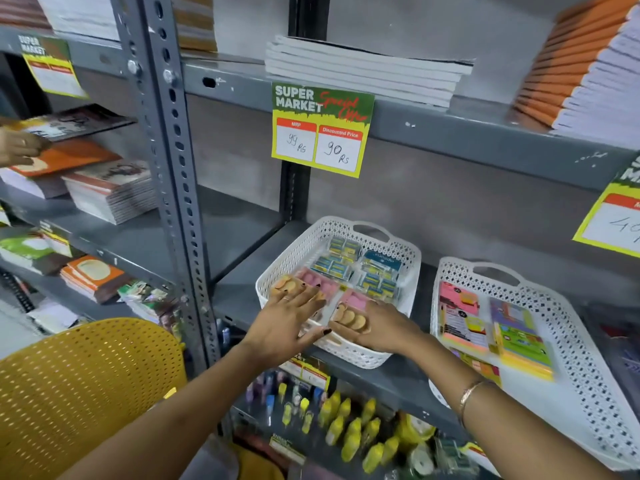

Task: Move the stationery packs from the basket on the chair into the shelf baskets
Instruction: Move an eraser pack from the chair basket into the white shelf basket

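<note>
A white perforated shelf basket [398,258] sits on the middle shelf and holds several small stationery packs: blue ones [377,271] at the back, pink and orange ones in front. My left hand [287,323] lies flat, fingers spread, over the front-left packs. My right hand [384,327] rests on the front-right of the basket, fingers on a pack with orange discs [349,318]. A second white shelf basket [568,323] to the right holds colourful sticky-note packs [519,337]. The basket on the chair is out of view.
A yellow perforated chair back [86,386] stands at lower left. Another person's hand [17,147] touches books on the left shelving. Notebook stacks [363,71] fill the upper shelf; a price sign [322,129] hangs from it. Yellow glue bottles [349,431] stand on the shelf below.
</note>
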Tool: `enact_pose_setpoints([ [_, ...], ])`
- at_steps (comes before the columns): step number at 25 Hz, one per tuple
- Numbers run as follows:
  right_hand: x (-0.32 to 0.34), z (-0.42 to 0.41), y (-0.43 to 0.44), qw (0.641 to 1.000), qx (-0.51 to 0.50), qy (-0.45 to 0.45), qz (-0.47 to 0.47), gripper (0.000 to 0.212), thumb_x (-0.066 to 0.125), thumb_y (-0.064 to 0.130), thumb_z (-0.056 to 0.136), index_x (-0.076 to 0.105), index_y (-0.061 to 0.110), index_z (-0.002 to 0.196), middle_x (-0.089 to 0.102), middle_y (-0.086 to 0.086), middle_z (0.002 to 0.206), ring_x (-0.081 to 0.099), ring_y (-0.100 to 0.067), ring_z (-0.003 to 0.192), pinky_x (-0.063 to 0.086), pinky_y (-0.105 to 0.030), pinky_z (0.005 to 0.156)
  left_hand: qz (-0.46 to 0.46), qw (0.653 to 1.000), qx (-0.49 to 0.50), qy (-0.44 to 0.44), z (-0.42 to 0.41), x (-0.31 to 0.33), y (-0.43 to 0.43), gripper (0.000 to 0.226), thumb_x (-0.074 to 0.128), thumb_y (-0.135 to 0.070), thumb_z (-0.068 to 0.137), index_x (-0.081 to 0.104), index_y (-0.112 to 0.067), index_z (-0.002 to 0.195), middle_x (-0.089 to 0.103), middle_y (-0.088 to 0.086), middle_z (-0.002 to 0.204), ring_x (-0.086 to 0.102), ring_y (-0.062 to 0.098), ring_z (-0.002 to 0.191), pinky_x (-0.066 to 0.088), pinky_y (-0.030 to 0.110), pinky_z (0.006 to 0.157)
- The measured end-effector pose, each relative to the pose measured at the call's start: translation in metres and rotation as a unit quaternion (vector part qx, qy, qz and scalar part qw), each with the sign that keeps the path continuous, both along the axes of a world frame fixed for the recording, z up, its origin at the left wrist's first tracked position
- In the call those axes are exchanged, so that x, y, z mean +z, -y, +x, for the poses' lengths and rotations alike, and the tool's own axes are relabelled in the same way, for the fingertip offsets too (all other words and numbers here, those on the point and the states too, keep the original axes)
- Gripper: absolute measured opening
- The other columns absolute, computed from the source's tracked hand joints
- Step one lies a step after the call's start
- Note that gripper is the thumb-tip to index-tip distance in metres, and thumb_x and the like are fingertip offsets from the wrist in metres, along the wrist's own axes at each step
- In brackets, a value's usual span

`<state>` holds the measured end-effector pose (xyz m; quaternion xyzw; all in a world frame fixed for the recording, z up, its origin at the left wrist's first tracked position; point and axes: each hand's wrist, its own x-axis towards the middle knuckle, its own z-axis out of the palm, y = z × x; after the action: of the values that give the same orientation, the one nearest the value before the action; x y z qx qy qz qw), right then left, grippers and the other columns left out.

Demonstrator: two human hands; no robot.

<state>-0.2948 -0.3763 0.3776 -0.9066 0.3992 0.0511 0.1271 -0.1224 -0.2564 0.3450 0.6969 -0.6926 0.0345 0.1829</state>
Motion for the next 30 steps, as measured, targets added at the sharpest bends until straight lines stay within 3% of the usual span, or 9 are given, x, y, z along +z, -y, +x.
enact_pose_setpoints([
  [5,0.002,0.000,0.000,0.997,0.031,-0.061,-0.019,0.073,0.054,0.055,0.082,0.032,0.011,0.136,0.031,-0.009,0.150,0.036,-0.028,0.132,0.043,-0.042,0.102,0.005,1.000,0.007,-0.007,-0.002,0.003,-0.002,0.095,-0.004,-0.079,0.076,0.038,-0.024,0.141,0.032,0.001,0.149,0.026,0.018,0.137,0.016,0.037,0.111],
  [18,0.002,0.001,-0.003,0.996,0.041,-0.076,-0.028,0.060,0.058,0.046,0.084,0.036,0.010,0.127,0.050,-0.010,0.132,0.044,-0.029,0.120,0.046,-0.040,0.088,-0.008,1.000,0.002,-0.007,-0.003,0.001,-0.002,0.092,-0.001,-0.080,0.076,0.043,-0.027,0.137,0.039,-0.002,0.145,0.031,0.015,0.134,0.009,0.036,0.111],
  [22,0.012,0.000,-0.005,0.994,0.048,-0.091,-0.022,0.062,0.061,0.042,0.082,0.036,0.013,0.130,0.047,-0.009,0.135,0.045,-0.027,0.122,0.045,-0.038,0.090,-0.020,1.000,0.004,0.006,-0.002,-0.001,-0.001,0.091,-0.002,-0.080,0.077,0.039,-0.028,0.139,0.036,-0.001,0.147,0.027,0.016,0.136,0.005,0.039,0.112],
  [24,0.023,0.001,-0.010,0.998,0.036,-0.052,-0.025,0.067,0.064,0.042,0.079,0.036,0.016,0.134,0.047,-0.006,0.137,0.046,-0.025,0.122,0.047,-0.040,0.094,-0.029,0.999,-0.003,0.017,0.000,-0.001,-0.003,0.084,0.000,-0.077,0.080,0.028,-0.029,0.144,0.022,-0.001,0.152,0.012,0.017,0.141,-0.006,0.040,0.113],
  [26,0.037,0.006,-0.020,0.996,0.039,0.029,-0.077,0.050,0.062,0.034,0.083,0.045,0.017,0.127,0.055,-0.005,0.128,0.055,-0.023,0.112,0.051,-0.038,0.087,-0.073,0.997,0.006,-0.006,0.009,-0.001,-0.011,0.074,0.010,-0.070,0.087,0.022,-0.028,0.146,0.010,-0.001,0.155,-0.003,0.017,0.142,-0.013,0.040,0.111],
  [28,0.048,0.020,-0.039,0.980,0.057,0.139,-0.132,0.029,0.056,0.025,0.087,0.054,0.015,0.113,0.063,-0.006,0.113,0.060,-0.025,0.099,0.050,-0.034,0.073,-0.120,0.990,0.065,-0.032,0.028,-0.008,-0.036,0.068,0.020,-0.063,0.091,0.025,-0.025,0.146,0.008,0.001,0.155,-0.005,0.019,0.142,-0.010,0.039,0.112],
  [30,0.051,0.040,-0.063,0.957,0.088,0.232,-0.149,0.020,0.056,0.020,0.086,0.059,0.013,0.105,0.065,-0.005,0.102,0.061,-0.026,0.091,0.048,-0.035,0.068,-0.135,0.979,0.145,-0.036,0.051,-0.024,-0.073,0.064,0.022,-0.059,0.092,0.031,-0.022,0.144,0.012,0.005,0.155,-0.001,0.024,0.142,-0.003,0.040,0.112],
])
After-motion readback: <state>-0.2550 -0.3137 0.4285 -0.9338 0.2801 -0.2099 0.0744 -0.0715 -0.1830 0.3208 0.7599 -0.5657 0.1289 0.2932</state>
